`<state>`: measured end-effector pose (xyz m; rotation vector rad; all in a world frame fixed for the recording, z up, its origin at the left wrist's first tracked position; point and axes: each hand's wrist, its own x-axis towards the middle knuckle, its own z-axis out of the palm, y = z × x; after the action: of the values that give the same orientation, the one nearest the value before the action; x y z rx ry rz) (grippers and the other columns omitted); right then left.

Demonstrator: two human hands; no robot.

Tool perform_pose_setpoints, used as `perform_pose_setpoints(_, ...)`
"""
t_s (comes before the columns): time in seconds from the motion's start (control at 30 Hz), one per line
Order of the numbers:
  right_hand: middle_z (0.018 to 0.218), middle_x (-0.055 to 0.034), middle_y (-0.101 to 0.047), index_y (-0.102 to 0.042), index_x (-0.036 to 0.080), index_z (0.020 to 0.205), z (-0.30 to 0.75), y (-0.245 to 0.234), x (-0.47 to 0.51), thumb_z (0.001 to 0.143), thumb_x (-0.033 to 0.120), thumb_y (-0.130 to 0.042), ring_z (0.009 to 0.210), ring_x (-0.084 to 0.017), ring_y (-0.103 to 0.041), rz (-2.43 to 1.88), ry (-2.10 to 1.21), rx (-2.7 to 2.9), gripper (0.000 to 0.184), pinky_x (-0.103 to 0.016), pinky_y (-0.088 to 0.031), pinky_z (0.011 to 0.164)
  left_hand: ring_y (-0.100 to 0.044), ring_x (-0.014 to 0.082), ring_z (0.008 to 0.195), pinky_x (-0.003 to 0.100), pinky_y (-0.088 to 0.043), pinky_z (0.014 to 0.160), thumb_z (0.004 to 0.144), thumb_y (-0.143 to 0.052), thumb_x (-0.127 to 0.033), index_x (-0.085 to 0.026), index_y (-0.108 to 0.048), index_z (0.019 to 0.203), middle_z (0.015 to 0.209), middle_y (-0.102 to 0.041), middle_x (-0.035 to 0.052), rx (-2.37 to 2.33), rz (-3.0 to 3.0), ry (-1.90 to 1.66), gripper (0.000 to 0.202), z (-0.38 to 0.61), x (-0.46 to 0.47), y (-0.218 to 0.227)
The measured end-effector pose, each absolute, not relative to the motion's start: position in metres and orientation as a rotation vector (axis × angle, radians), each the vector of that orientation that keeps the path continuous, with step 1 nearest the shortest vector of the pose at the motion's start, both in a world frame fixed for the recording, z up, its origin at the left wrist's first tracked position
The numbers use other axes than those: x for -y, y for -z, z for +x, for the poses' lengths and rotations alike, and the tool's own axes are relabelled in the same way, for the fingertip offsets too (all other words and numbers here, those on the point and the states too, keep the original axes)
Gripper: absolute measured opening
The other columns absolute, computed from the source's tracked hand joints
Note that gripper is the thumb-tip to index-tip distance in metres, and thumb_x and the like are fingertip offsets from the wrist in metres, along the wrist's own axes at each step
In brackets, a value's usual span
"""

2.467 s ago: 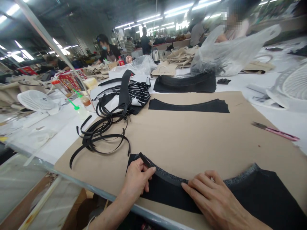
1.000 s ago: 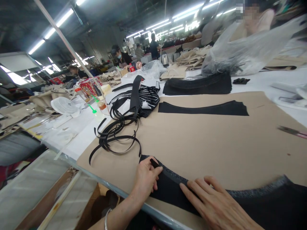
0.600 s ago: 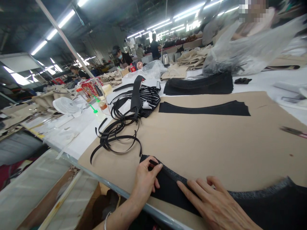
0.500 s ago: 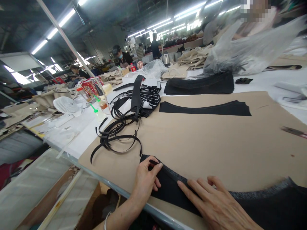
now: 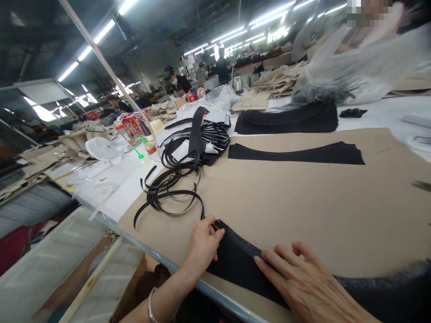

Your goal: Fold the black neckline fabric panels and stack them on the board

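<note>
The left hand (image 5: 204,240) has thumb and forefinger pinched together on a narrow black strip (image 5: 222,229) at the left end of a black panel (image 5: 242,269); whether the cloth beneath is caught in the pinch too, I cannot tell from here. The right hand (image 5: 296,273) lies flat over the middle of that panel, palm down, fingers slightly apart and clamped on nothing; its forefinger tip touches the cloth just below the speckled edge (image 5: 247,244).

Take the right hand as the clock's centre; the panel lies beneath it, its curved edge running from about ten o'clock round to three, on a tan board (image 5: 303,202); the left hand is between nine and ten. At twelve lies a second black panel (image 5: 296,154), flat and apart from the first; beyond it, also at twelve, sits a stack of black pieces (image 5: 286,120). At ten is a loose tangle of black strips (image 5: 168,179), with a white fan (image 5: 103,149) farther out; striped cloth (image 5: 217,137) lies towards eleven. Near one bulges a clear plastic bag (image 5: 363,67), a person behind it; at two, metal tips (image 5: 421,185) poke in at the edge of my view.
</note>
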<state>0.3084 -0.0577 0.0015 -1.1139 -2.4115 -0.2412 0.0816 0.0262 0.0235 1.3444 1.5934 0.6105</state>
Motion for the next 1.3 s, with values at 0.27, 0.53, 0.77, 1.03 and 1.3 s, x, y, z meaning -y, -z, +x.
perform_pose_setpoints(0.27,0.115,-0.0014,-0.065,-0.056,0.023,0.129,0.324,0.005,0.054,0.086,0.009,-0.040,0.105,-0.022,-0.054,-0.968,0.408,2.501,0.047,-0.044,-0.036,0.094,-0.044,0.0075,0.026,0.015,-0.020,0.026,0.082,-0.049,-0.040,-0.020,-0.050,0.074,0.048,-0.049,-0.0080,-1.626,1.335,-0.590,0.022,0.079,-0.032,-0.022)
perform_pose_setpoints(0.53,0.098,-0.0002,-0.067,-0.062,0.024,0.114,0.311,0.001,0.048,0.081,0.001,-0.036,0.086,-0.020,-0.055,-1.047,0.309,2.406,0.048,-0.042,-0.039,0.084,-0.043,0.0051,0.029,0.017,-0.023,0.030,0.077,-0.056,-0.026,-0.018,-0.053,0.068,0.051,-0.046,-0.0090,-1.705,1.419,-0.669,0.012,0.075,-0.042,-0.026)
perform_pose_setpoints(0.77,0.124,-0.0021,-0.061,-0.049,0.028,0.137,0.334,0.027,0.048,0.089,0.012,-0.040,0.104,-0.026,-0.055,-0.899,0.261,2.541,0.052,-0.044,-0.045,0.088,-0.045,0.0055,0.031,0.017,-0.025,0.031,0.080,-0.054,-0.027,-0.018,-0.055,0.072,0.055,-0.050,-0.0076,-1.734,1.498,-0.632,0.012,0.073,-0.043,-0.025)
perform_pose_setpoints(1.03,0.124,-0.0032,-0.061,-0.042,0.028,0.143,0.336,0.023,0.053,0.090,0.018,-0.041,0.107,-0.028,-0.055,-0.950,0.125,2.541,0.054,-0.046,-0.045,0.092,-0.045,0.0055,0.035,0.018,-0.028,0.038,0.083,-0.056,-0.027,-0.019,-0.054,0.069,0.053,-0.049,-0.0084,-1.785,1.591,-0.615,0.016,0.075,-0.041,-0.027)
perform_pose_setpoints(1.3,0.123,-0.0013,-0.061,-0.042,0.033,0.143,0.342,0.041,0.052,0.092,0.024,-0.041,0.107,-0.030,-0.055,-0.906,0.052,2.534,0.051,-0.045,-0.045,0.089,-0.048,0.0081,0.045,0.021,-0.029,0.047,0.081,-0.060,-0.024,-0.020,-0.054,0.067,0.053,-0.051,-0.0069,-1.846,1.655,-0.584,0.016,0.075,-0.045,-0.023)
